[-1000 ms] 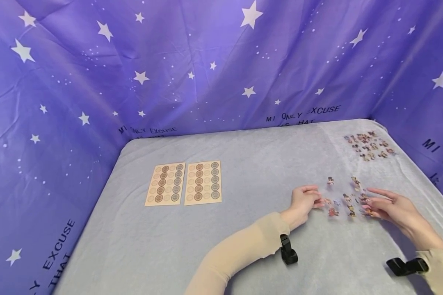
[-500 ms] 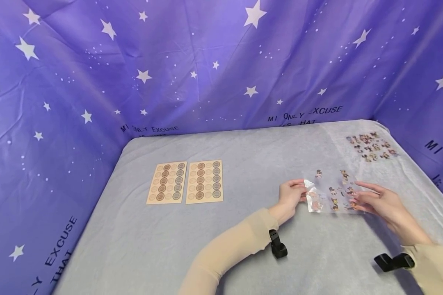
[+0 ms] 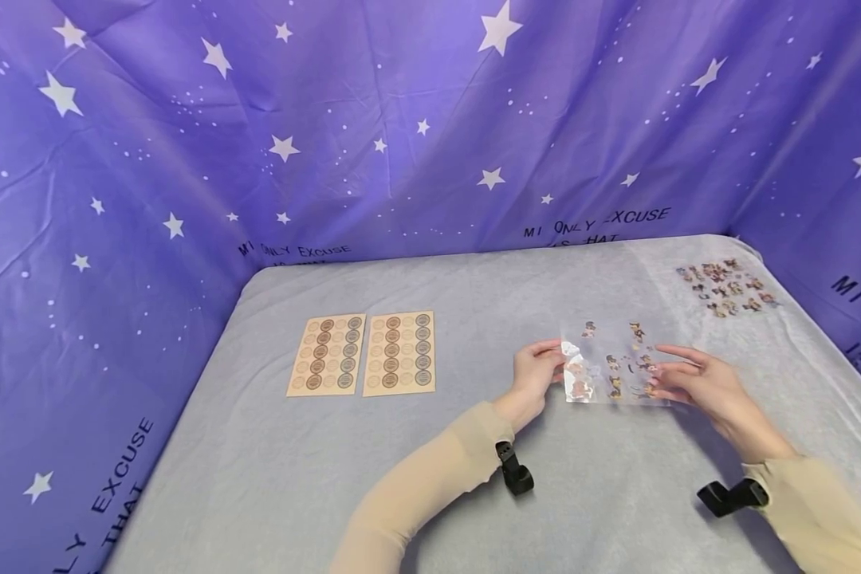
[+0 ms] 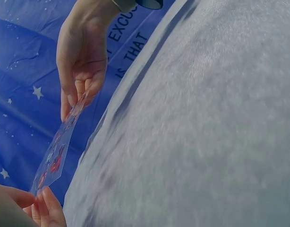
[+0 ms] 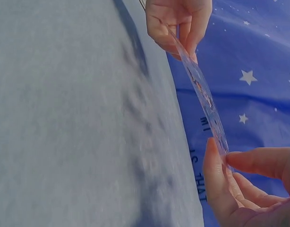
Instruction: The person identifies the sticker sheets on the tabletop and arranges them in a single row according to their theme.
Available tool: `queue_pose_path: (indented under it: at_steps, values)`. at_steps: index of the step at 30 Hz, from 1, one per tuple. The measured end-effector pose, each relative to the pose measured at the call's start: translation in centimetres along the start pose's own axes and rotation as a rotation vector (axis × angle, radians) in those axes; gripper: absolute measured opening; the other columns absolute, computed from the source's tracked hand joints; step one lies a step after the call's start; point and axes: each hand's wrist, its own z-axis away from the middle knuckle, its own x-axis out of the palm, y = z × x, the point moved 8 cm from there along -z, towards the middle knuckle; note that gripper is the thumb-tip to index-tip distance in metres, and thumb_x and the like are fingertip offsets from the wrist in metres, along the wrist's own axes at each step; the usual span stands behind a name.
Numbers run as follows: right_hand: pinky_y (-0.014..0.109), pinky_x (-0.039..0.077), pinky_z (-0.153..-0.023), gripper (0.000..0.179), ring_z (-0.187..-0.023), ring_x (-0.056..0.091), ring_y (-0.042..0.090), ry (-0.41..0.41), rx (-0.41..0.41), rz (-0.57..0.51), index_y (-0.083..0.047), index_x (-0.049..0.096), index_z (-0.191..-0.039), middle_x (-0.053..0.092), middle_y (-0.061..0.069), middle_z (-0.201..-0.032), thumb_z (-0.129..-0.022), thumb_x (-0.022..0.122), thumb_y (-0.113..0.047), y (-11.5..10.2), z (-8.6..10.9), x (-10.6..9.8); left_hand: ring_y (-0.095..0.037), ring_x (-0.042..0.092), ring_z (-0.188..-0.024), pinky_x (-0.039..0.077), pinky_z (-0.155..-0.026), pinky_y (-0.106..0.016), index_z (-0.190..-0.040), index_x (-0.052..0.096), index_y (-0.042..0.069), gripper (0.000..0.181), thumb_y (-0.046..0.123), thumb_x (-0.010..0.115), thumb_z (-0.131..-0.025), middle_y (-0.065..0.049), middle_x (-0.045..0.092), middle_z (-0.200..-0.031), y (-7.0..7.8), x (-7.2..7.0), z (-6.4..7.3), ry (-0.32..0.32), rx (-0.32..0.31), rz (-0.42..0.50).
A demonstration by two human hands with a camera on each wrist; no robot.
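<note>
Between my two hands is a clear plastic sticker sheet (image 3: 603, 363) printed with small cartoon figures. My left hand (image 3: 533, 379) pinches its left edge, where the plastic shines with glare. On the opposite edge my right hand (image 3: 699, 391) grips the sheet between thumb and fingers. Both wrist views show the sheet (image 4: 57, 149) held up off the grey cloth, seen nearly edge-on, with a shadow on the cloth in the right wrist view. In that view the thumb and fingers close on the sheet's near end (image 5: 220, 146).
Two beige sheets of round stickers, a left one (image 3: 326, 355) and a right one (image 3: 399, 353), lie side by side on the grey cloth-covered table (image 3: 273, 478). Another clear sheet of figures (image 3: 728, 287) lies at the back right. A purple star-printed curtain (image 3: 430, 80) surrounds the table.
Both hands have moved left together with the clear sticker sheet, which has come up from low over the cloth and tilted, showing glare at its left end.
</note>
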Motion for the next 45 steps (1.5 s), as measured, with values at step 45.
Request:
queue_pose_path:
  at_steps: [45]
  values:
    - [0.033,0.053,-0.069,0.051,-0.069,0.064,0.015,-0.015,0.027,0.111,0.007,0.037,-0.125,0.065,0.003,-0.079,-0.079,0.058,0.005,2.1,-4.8,10.1,-0.005,0.052,-0.058,0.046,-0.053,-0.02,-0.1,0.063,-0.004,0.026,-0.009,0.055,-0.075,-0.005,0.064,-0.076,3.5,-10.1,-1.7,0.1,0.064,-0.087]
